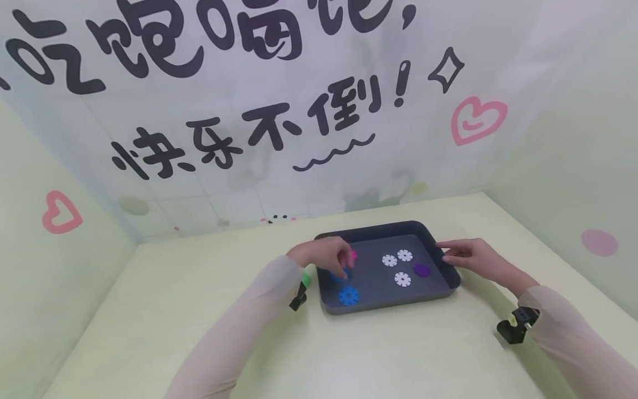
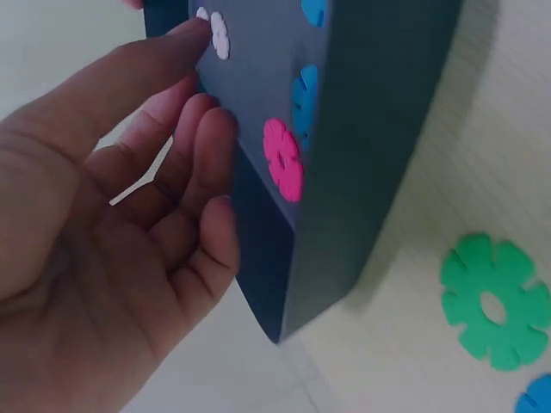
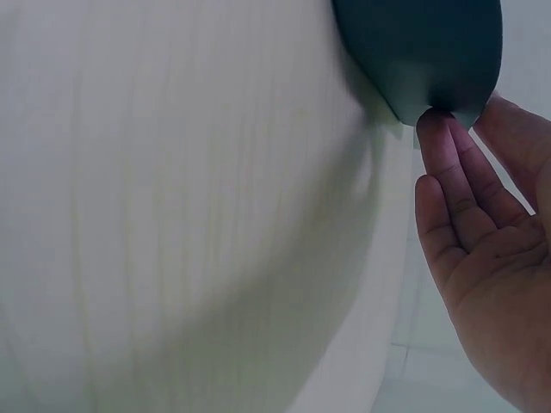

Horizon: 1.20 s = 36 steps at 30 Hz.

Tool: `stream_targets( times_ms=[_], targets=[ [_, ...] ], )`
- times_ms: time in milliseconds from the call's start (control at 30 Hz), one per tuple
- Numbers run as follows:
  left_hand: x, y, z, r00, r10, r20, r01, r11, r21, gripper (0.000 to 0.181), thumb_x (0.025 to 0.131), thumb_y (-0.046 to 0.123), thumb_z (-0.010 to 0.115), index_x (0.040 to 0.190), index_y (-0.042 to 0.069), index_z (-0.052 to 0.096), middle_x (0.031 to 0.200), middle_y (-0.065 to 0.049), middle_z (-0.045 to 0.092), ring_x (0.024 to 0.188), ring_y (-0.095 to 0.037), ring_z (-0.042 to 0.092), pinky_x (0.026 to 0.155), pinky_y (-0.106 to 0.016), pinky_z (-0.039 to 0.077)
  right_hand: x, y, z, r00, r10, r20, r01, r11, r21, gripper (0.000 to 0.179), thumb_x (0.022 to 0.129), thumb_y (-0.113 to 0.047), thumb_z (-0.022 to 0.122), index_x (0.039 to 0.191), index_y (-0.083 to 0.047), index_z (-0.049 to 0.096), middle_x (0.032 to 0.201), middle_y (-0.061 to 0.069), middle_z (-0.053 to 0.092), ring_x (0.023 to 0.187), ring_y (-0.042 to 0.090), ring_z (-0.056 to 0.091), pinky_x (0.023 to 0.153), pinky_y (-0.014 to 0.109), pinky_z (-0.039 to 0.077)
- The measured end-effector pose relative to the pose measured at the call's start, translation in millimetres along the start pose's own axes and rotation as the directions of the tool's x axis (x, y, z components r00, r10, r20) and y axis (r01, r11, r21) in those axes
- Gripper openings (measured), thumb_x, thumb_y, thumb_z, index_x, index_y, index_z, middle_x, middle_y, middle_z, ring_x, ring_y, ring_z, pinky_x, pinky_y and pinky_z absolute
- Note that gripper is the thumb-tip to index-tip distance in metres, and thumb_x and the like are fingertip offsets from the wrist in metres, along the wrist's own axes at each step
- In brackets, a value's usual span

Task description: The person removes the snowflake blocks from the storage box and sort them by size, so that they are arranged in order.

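Observation:
A dark grey tray [image 1: 376, 303] holds several flower-shaped plastic discs. Over its left end hovers my left hand [image 1: 330, 254], fingers loosely bent; in the left wrist view I see nothing between them. Just below that hand lies a partly covered blue disc [image 2: 304, 105], with a pink disc [image 2: 282, 160] beside it. Another blue disc [image 1: 349, 296] is near the tray's front left corner. Three white discs, one of them a front white disc [image 1: 402, 279], and a purple disc [image 1: 422, 270] lie further right. My right hand [image 1: 476, 259] pinches the tray's right wall between thumb and fingers.
On the table [image 1: 199, 310], left of the tray, a green disc [image 2: 494, 303] and a blue disc at the frame edge [image 2: 535, 396] lie loose. Behind the table rises a printed white wall [image 1: 279, 188]. Side panels stand at left and right.

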<state>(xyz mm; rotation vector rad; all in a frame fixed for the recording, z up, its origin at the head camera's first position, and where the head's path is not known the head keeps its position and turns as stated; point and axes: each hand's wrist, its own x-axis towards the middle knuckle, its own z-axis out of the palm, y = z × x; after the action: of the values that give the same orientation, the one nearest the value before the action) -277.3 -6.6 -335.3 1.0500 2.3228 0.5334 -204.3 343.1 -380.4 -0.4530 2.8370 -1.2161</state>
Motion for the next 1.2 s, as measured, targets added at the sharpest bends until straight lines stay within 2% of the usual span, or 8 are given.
stream_targets(
  times_ms=[100,233,400,633,900,1000,1200],
  targets=[
    [7.7,8.3,1.6,0.997,-0.029,0.077,0.025,0.998,0.055,0.021,0.074,0.007,0.075,0.092,0.009,0.065,0.077,0.002,0.057,0.069,-0.010,0.050,0.062,-0.022,0.042,-0.4,0,0,1.000,-0.007,-0.008,0.007,1.000,0.006,0.041,0.086,-0.010,0.063,0.120,0.011,0.053,0.090,0.015,0.067,0.079,0.004,0.061,0.068,0.025,0.049],
    [13.0,14.5,7.3,0.986,-0.085,0.144,0.069,0.991,0.112,0.023,0.072,0.009,0.078,0.089,0.014,0.063,0.082,0.002,0.057,0.074,-0.011,0.049,0.064,-0.022,0.042,0.1,1,2,1.000,-0.009,-0.016,0.009,0.999,0.041,0.041,0.086,-0.010,0.063,0.120,0.011,0.052,0.090,0.016,0.067,0.078,0.005,0.061,0.068,0.025,0.050],
    [14.2,19.3,15.0,0.976,-0.094,0.198,0.059,0.982,0.177,0.029,0.067,0.009,0.081,0.088,0.014,0.061,0.083,0.003,0.054,0.075,-0.009,0.046,0.064,-0.021,0.039,0.8,1,3,1.000,-0.018,-0.016,0.018,0.999,0.050,0.041,0.085,-0.007,0.064,0.119,0.013,0.052,0.088,0.016,0.067,0.077,0.004,0.061,0.068,0.025,0.050],
    [15.6,21.0,23.4,0.978,-0.078,0.192,0.028,0.969,0.247,0.033,0.063,0.010,0.084,0.084,0.014,0.058,0.079,0.004,0.052,0.072,-0.008,0.046,0.062,-0.020,0.039,1.7,0,3,1.000,-0.015,-0.021,0.016,1.000,0.027,0.040,0.084,-0.006,0.064,0.118,0.012,0.053,0.087,0.016,0.067,0.076,0.004,0.061,0.068,0.025,0.049],
    [17.0,16.8,25.5,0.982,-0.064,0.179,0.014,0.964,0.266,0.033,0.062,0.012,0.085,0.078,0.013,0.056,0.075,0.005,0.051,0.068,-0.008,0.045,0.059,-0.020,0.039,3.2,0,3,1.000,0.004,-0.013,-0.004,1.000,0.024,0.041,0.085,-0.007,0.064,0.119,0.011,0.053,0.088,0.015,0.067,0.077,0.006,0.061,0.068,0.025,0.049],
    [15.5,15.7,24.9,0.983,-0.051,0.177,0.008,0.971,0.240,0.030,0.066,0.011,0.082,0.077,0.013,0.054,0.075,0.004,0.050,0.069,-0.009,0.045,0.059,-0.021,0.039,2.6,-2,3,1.000,0.004,-0.006,-0.004,1.000,0.019,0.041,0.085,-0.009,0.064,0.119,0.011,0.053,0.089,0.015,0.067,0.078,0.009,0.062,0.068,0.025,0.049],
    [7.9,11.0,14.4,0.986,0.027,0.165,-0.050,0.989,0.139,0.023,0.075,0.007,0.075,0.078,0.012,0.053,0.077,0.003,0.050,0.072,-0.010,0.045,0.063,-0.020,0.039,1.4,-1,2,1.000,0.011,-0.008,-0.010,1.000,0.006,0.041,0.086,-0.010,0.064,0.120,0.010,0.053,0.090,0.014,0.067,0.079,0.009,0.062,0.068,0.025,0.049]
  ],
)
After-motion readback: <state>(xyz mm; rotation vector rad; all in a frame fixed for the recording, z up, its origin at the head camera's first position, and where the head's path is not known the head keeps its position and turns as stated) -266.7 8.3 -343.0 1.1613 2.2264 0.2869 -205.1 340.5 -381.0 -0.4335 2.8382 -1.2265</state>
